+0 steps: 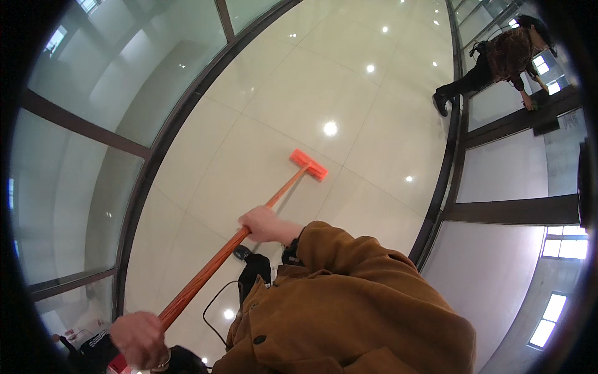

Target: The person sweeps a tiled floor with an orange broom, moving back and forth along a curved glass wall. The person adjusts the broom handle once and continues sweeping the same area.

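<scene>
My right hand [265, 225] is closed around the middle of a broom's reddish-brown, wood-look handle [205, 275]. Lower left, my left hand [139, 340] grips the same handle near its upper end; that hand looks slightly blurred. The handle slants away from me across the floor. At its far end, a bright orange broom head [309, 165] rests on the glossy beige tile floor [280, 121], its bristles partly hidden by the head itself. A brown jacket sleeve [355, 248] covers my right arm.
Dark-framed glass panels [117, 191] line the left side, with a dark base strip. Along the right runs another framed partition [509, 210], where another person [509, 56] bends over a rail. A thin black cable [205, 304] loops beside my jacket. Dark items [96, 346] lie lower left.
</scene>
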Demonstrator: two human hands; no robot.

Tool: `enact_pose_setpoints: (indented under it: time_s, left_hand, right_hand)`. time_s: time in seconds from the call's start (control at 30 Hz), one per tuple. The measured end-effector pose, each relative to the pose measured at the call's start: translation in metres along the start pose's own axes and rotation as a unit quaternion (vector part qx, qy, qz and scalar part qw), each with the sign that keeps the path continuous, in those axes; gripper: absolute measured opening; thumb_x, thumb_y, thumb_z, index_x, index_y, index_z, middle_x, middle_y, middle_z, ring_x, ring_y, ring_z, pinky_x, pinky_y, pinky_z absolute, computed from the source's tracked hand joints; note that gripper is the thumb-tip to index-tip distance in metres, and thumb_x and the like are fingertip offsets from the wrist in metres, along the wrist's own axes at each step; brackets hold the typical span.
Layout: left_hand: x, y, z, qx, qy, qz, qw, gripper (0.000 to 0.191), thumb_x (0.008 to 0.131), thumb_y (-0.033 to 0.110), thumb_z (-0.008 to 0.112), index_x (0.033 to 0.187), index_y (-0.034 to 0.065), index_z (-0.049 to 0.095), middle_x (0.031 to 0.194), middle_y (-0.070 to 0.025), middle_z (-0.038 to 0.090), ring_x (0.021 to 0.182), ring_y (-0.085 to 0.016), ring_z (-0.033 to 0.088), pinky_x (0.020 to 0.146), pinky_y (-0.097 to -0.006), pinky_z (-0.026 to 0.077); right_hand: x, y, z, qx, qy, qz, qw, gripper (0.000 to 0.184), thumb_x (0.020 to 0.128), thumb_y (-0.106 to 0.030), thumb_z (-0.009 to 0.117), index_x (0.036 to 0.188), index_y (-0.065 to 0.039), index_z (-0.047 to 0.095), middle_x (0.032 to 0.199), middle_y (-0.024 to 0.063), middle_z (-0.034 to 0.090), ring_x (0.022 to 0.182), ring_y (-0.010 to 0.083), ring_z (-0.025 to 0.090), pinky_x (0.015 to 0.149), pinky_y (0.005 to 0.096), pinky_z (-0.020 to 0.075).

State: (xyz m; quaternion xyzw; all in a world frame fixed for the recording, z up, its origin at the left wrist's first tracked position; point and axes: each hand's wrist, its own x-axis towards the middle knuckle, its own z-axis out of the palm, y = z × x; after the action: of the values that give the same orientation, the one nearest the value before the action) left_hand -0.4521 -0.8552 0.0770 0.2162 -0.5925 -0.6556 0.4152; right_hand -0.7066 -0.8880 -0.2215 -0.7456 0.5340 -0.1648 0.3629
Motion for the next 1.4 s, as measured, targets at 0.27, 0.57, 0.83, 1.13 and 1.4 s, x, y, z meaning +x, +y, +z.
enact_pose_setpoints:
  time_s: [0.27,0.57,0.83,1.13,1.4]
  left_hand:
    - [0.018,-0.081,0.043,0.017,-0.03,-0.037,0.999,0.025,0.062,-0.005,0.05,0.045,0.0033,0.033,0.042,-0.0057,0.038,0.036,-0.021,0.036,0.043,-0.0325,0.029]
    - [-0.123,-0.023,0.012,0.17,0.07,0.003,0.983,0.033,0.068,0.002,0.055,0.044,0.0067,0.033,0.045,-0.0044,0.042,0.038,-0.02,0.04,0.042,-0.0311,0.03]
    - [-0.233,0.095,-0.051,0.089,-0.051,0.066,0.993,0.031,0.076,0.012,0.057,0.051,0.0083,0.041,0.046,-0.0039,0.041,0.039,-0.02,0.041,0.042,-0.0328,0.033]
    - [-0.225,-0.006,0.003,0.078,0.093,-0.073,0.99,0.028,0.069,0.007,0.052,0.046,0.0024,0.037,0.043,-0.006,0.035,0.037,-0.021,0.034,0.041,-0.0329,0.026]
    - [-0.237,-0.024,0.024,0.069,-0.084,-0.086,0.99,0.026,0.066,-0.007,0.055,0.051,0.0007,0.035,0.049,-0.0078,0.036,0.044,-0.027,0.037,0.049,-0.0361,0.031]
  right_hand:
    - [-0.044,0.118,-0.009,-0.093,0.092,0.124,0.984,0.018,0.075,-0.025,0.066,0.075,-0.007,0.061,0.075,0.0124,0.062,0.081,0.0344,0.06,0.068,0.0449,0.0486]
    - [-0.038,0.032,0.091,-0.109,0.057,-0.03,0.992,0.008,0.061,-0.015,0.068,0.066,-0.009,0.064,0.069,0.0116,0.062,0.075,0.0332,0.061,0.065,0.045,0.0487]
    - [-0.033,-0.169,0.189,0.099,-0.082,-0.107,0.986,0.012,0.063,-0.012,0.062,0.073,-0.006,0.062,0.072,0.0161,0.061,0.076,0.0392,0.059,0.065,0.0473,0.0469]
    - [-0.103,-0.029,0.162,-0.065,-0.002,0.092,0.994,0.009,0.063,-0.01,0.064,0.072,-0.009,0.06,0.074,0.0136,0.061,0.08,0.0363,0.059,0.067,0.0468,0.0474]
    - [-0.159,0.001,0.174,-0.141,-0.02,0.076,0.987,0.013,0.062,-0.015,0.069,0.072,-0.01,0.064,0.079,0.0119,0.064,0.084,0.0333,0.062,0.07,0.0447,0.0498]
